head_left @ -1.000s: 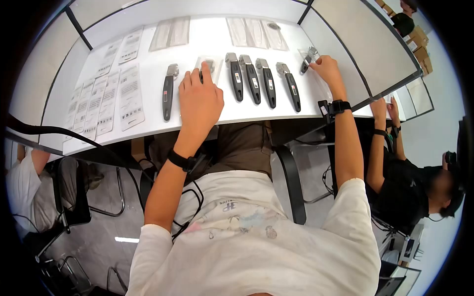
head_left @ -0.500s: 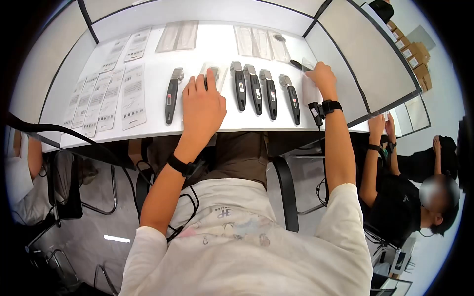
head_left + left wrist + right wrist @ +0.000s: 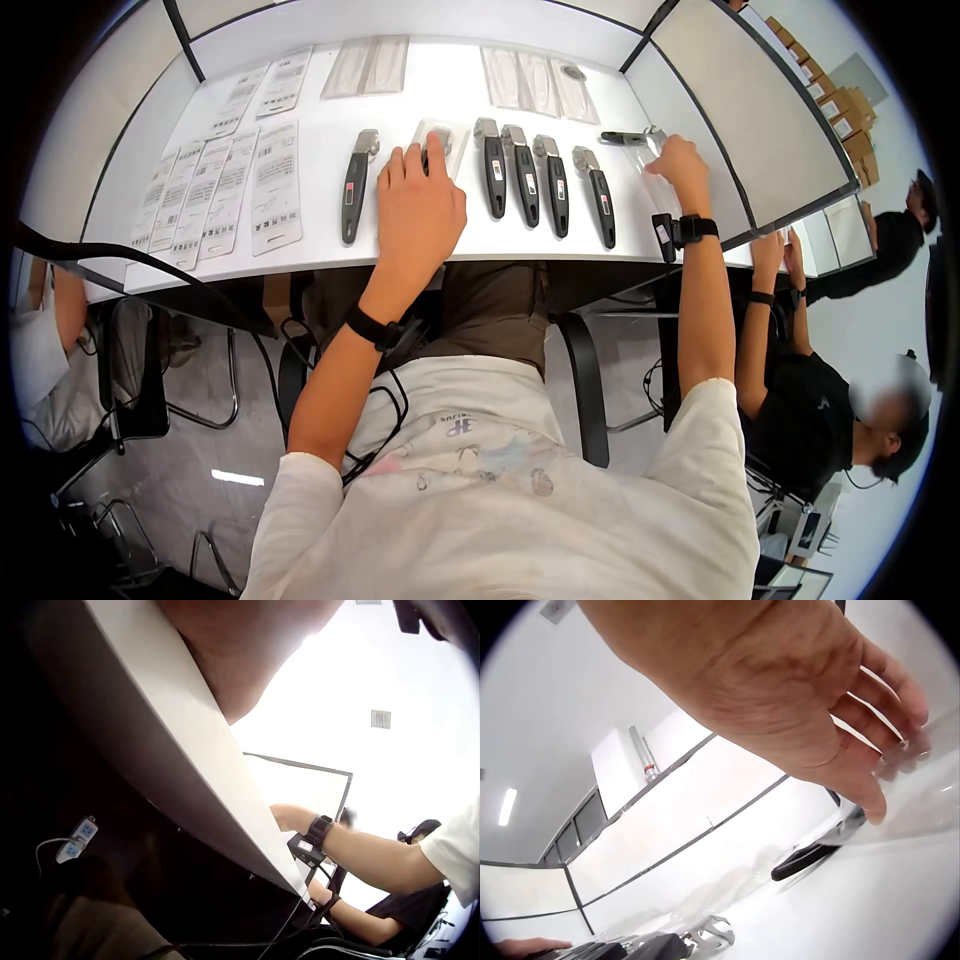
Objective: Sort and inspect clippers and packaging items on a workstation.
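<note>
My left hand (image 3: 422, 215) lies with straight fingers on a clear plastic pack (image 3: 460, 135); the metal head (image 3: 440, 133) of a black-handled tool shows at its fingertips. At the right of the table, my right hand (image 3: 682, 165) pinches a clear plastic shell (image 3: 922, 802) between thumb and fingers. Beside the thumb, a tool's black handle (image 3: 806, 861) points left, its metal head close to the fingertips. Between the hands lie several black-handled tools (image 3: 527, 185) with shiny metal heads. One more such tool (image 3: 354, 195) lies left of my left hand.
Printed cards (image 3: 276, 190) are spread over the table's left side. Clear plastic shells (image 3: 367, 67) lie at the back, with more shells (image 3: 520, 80) farther right. White partition walls (image 3: 740, 110) border the table. Another person (image 3: 810, 400) sits to the right.
The tool at my right hand has turned, its handle swinging from lower left round to point left. My right hand has shifted slightly. My left hand stays on its pack.
</note>
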Available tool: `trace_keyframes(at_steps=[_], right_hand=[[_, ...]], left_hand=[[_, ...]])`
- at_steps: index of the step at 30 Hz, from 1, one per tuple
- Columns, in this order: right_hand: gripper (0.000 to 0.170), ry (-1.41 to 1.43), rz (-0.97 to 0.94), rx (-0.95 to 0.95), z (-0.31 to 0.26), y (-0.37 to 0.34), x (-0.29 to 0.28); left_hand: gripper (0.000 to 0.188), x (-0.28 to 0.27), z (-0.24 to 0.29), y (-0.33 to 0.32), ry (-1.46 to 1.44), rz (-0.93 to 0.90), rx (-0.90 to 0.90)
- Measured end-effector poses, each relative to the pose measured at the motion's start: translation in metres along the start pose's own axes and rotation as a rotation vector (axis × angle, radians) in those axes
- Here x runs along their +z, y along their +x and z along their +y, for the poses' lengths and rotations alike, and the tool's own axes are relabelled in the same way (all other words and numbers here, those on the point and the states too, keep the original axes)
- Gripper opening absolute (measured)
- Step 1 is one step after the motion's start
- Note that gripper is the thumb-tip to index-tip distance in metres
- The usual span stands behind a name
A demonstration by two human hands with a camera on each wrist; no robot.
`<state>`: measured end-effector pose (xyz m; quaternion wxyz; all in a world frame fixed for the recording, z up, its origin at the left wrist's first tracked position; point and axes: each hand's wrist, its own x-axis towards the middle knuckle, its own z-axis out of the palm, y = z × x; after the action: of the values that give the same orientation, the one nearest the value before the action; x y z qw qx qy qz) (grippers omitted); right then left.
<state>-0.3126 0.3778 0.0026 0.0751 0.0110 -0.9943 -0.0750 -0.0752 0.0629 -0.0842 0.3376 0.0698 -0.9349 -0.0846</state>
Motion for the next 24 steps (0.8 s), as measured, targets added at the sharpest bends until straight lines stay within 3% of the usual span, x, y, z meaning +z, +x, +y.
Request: trace_keyframes(at_steps=[3, 6, 8, 11, 13, 15, 17, 19, 20, 21, 24], right_hand=[[0.05, 0.057, 0.081, 0.049, 0.002, -0.002, -0.011], [0.043, 0.291, 0.149, 0.032, -0.003, 0.01, -0.025], [0.039, 0.488, -0.001, 0.032, -0.017, 0.016, -0.041], [0.034, 0.529, -0.047, 0.087, -0.04, 0.037, -0.032], [0.028, 0.497, -0.08, 0.078, -0.051, 0.038, -0.027], [0.038, 0.377, -0.196, 0.07, -0.059, 0.045, -0.019], [0.037, 0.36, -0.206, 0.074, -0.057, 0.05, -0.012], [0.035, 0.128, -0.165, -0.042, -0.046, 0.055, -0.001], [0.037, 0.113, -0.04, -0.115, -0.036, 0.051, 0.008], [0.037, 0.11, -0.038, -0.111, -0.034, 0.046, 0.003], [0.05, 0.063, -0.281, -0.003, -0.028, 0.037, -0.013]], left_hand=[[0.059, 0.001, 0.001, 0.0, 0.006, 0.004, -0.009], [0.059, 0.001, 0.001, -0.001, 0.01, 0.015, 0.0], [0.059, 0.002, 0.001, -0.001, 0.003, 0.013, 0.001], [0.059, 0.002, 0.001, 0.0, -0.005, 0.012, -0.001], [0.059, 0.0, 0.001, 0.001, -0.003, 0.008, -0.005], [0.059, -0.001, 0.002, 0.0, -0.007, 0.001, -0.007], [0.058, 0.001, 0.0, 0.0, 0.013, 0.009, -0.004], [0.058, 0.001, 0.0, 0.0, -0.005, 0.02, 0.001], [0.058, 0.001, 0.0, 0.0, 0.01, 0.02, 0.003], [0.058, 0.001, 0.001, 0.0, 0.006, 0.021, 0.005], [0.057, 0.001, 0.001, 0.0, -0.007, 0.02, -0.001]])
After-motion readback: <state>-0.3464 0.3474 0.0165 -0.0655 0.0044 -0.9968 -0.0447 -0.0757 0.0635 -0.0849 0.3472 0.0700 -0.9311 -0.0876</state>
